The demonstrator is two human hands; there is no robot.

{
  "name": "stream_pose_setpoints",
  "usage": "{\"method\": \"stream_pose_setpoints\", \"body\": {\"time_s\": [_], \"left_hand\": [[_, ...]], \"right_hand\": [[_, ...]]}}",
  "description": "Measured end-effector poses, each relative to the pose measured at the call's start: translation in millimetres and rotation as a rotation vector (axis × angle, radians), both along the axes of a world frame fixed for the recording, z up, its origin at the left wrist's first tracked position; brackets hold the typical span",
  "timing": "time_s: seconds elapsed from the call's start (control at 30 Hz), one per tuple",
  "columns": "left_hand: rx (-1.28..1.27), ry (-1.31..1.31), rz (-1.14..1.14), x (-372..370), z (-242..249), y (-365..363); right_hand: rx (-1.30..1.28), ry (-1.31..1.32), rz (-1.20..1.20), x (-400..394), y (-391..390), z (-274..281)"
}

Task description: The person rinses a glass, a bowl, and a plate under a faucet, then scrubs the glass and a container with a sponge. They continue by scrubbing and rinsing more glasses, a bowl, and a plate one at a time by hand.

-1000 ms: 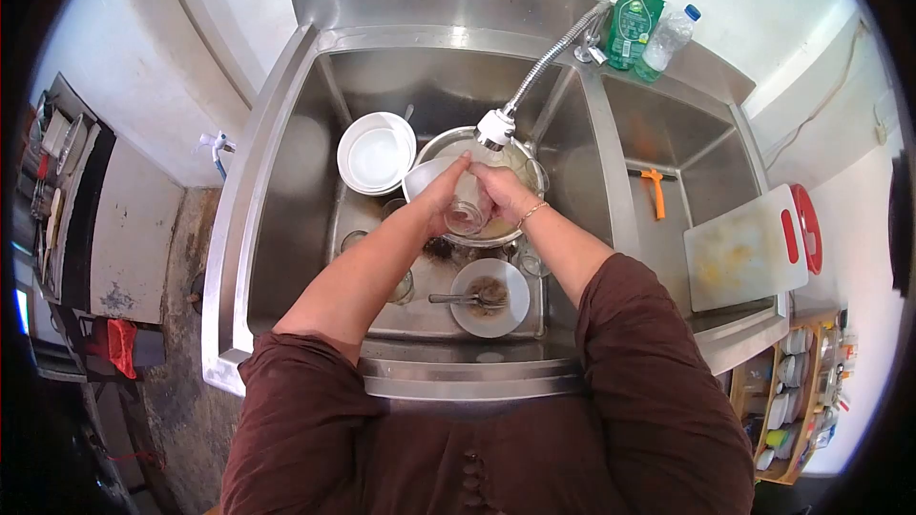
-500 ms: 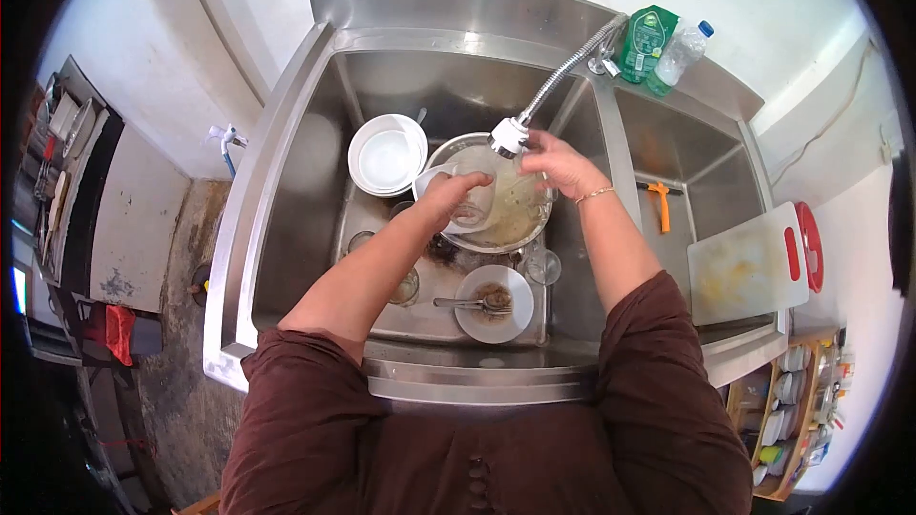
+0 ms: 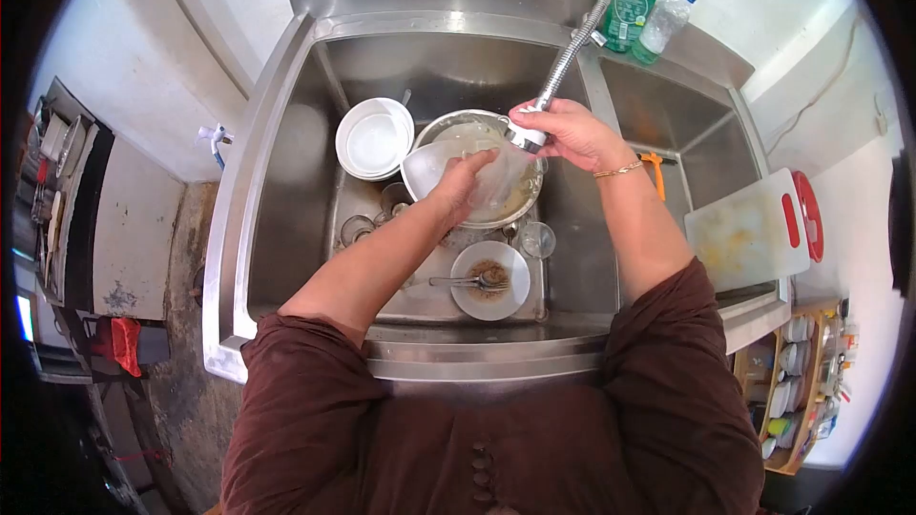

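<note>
My left hand (image 3: 462,183) is closed on a clear glass (image 3: 494,181), tilted under the tap. The fingers of my right hand (image 3: 563,133) are wrapped round the white and silver head of the flexible tap (image 3: 526,133), right beside the glass. Below both hands stands a large metal bowl (image 3: 536,198) with cloudy contents, and a white bowl (image 3: 420,170) leans at its left side. White bowls (image 3: 374,138) are stacked further left. Nearer to me, a white plate (image 3: 506,303) holds a spoon, a fork and brown scraps, with another glass (image 3: 538,239) just above it.
A green pouch (image 3: 631,11) and a plastic bottle (image 3: 663,27) stand on the sink's back ledge. An orange-handled tool (image 3: 655,172) lies in the right basin, where a cutting board (image 3: 744,236) leans. More glasses (image 3: 358,229) sit at the left basin's lower left.
My right hand has closed round the tap head, which now tilts the other way. My left hand has brought the glass up close to it. The view has shifted slightly.
</note>
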State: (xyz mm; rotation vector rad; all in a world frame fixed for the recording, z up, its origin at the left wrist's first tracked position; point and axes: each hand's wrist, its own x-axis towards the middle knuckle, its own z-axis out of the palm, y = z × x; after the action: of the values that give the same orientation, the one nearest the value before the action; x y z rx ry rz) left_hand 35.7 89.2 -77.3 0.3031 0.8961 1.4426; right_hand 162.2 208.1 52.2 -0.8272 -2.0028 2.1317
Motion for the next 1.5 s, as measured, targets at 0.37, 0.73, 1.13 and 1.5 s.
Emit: {"method": "stream_pose_setpoints", "body": {"time_s": [0.37, 0.73, 1.13, 1.5], "left_hand": [[-0.193, 0.233, -0.244, 63, 0, 0], [-0.256, 0.194, -0.227, 69, 9, 3], [-0.446, 0.255, -0.129, 64, 23, -3], [-0.529, 0.225, 0.167, 81, 40, -5]], "right_hand": [[-0.118, 0.047, -0.278, 68, 3, -6], [0.195, -0.055, -0.175, 48, -17, -12], [0.255, -0.186, 0.106, 138, 45, 30], [0.643, -0.705, 0.605, 200, 124, -105]]}}
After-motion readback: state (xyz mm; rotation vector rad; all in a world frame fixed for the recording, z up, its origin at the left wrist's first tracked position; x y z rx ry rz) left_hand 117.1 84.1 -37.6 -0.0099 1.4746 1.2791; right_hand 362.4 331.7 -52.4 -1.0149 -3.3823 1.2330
